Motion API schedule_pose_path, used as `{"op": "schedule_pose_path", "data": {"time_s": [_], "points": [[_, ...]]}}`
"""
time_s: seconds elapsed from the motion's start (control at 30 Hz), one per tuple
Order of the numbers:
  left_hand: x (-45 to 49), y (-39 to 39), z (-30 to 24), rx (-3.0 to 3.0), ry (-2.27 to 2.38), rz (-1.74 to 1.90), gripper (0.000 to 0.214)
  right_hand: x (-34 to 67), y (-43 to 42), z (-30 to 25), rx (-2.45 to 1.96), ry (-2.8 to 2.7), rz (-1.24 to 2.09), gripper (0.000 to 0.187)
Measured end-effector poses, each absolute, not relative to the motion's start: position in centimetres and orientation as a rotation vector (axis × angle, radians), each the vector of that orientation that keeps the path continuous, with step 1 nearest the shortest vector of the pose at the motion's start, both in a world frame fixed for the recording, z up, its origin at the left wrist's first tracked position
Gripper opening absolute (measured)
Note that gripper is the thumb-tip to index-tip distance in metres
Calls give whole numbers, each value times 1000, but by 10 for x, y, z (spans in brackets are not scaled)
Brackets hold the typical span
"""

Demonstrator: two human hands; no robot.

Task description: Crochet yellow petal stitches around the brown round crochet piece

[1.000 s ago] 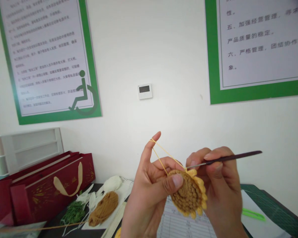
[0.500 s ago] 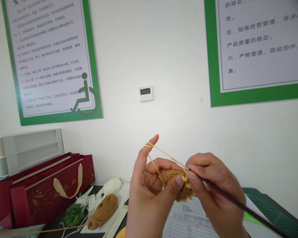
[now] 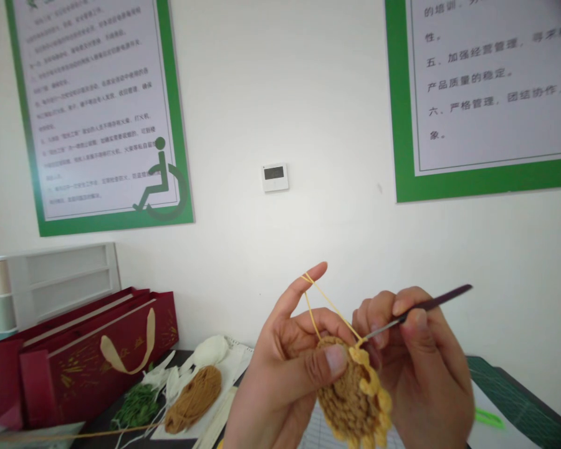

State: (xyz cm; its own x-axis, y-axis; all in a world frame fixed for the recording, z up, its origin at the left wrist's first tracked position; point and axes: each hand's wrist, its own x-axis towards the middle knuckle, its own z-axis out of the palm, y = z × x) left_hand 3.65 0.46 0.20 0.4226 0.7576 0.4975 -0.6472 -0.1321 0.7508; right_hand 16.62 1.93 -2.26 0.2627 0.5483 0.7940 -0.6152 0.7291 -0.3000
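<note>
A round brown crochet piece (image 3: pixel 343 399) with a bumpy yellow edging (image 3: pixel 378 399) is pinched between the thumb and fingers of my left hand (image 3: pixel 285 374). Yellow yarn (image 3: pixel 333 304) wraps round my raised left index finger and runs down to the edging. My right hand (image 3: pixel 425 368) grips a crochet hook (image 3: pixel 442 298) with a dark handle and a thin metal shaft. The hook's tip sits at a yellow loop on the upper edge of the piece, its handle pointing up to the right.
At left on the dark table lie a brown yarn ball (image 3: pixel 194 399), green yarn (image 3: pixel 136 405) and white yarn (image 3: pixel 211 351). A dark red gift bag (image 3: pixel 107 362) stands before plastic drawers (image 3: pixel 65 274). Right are a green cutting mat (image 3: pixel 518 393) and a bright green item (image 3: pixel 490 418).
My left hand has moved right and turned the crochet piece so its round face shows. The hook has swung from handle pointing down-right to handle pointing up-right.
</note>
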Motion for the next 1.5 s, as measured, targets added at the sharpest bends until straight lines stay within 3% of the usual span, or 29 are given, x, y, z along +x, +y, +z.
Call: {"op": "schedule_pose_path", "data": {"time_s": [0.1,0.17,0.23,0.33,0.4,0.57,0.73,0.97,1.5], "points": [[36,2,2,1225,164,1293,83,168,22,-23,27,-1084,882,23],[38,-1,3,1231,237,1398,84,171,26,-25,-20,-1160,750,14],[40,-5,3,1249,292,1483,84,176,29,-27,-105,-1290,416,6],[42,-5,4,1248,333,1485,83,182,31,-32,-210,-1428,-230,32],[41,-3,4,1171,285,1361,79,179,30,-33,-152,-1374,-405,38],[36,3,1,1040,119,1175,81,165,24,-27,60,-1102,251,4],[27,-1,5,1134,129,1256,83,182,23,-18,108,-1077,572,16],[25,1,7,1227,281,1334,89,176,14,-24,11,-1146,394,6],[31,-4,8,1198,326,1371,90,168,13,-30,-55,-1223,240,9]]}}
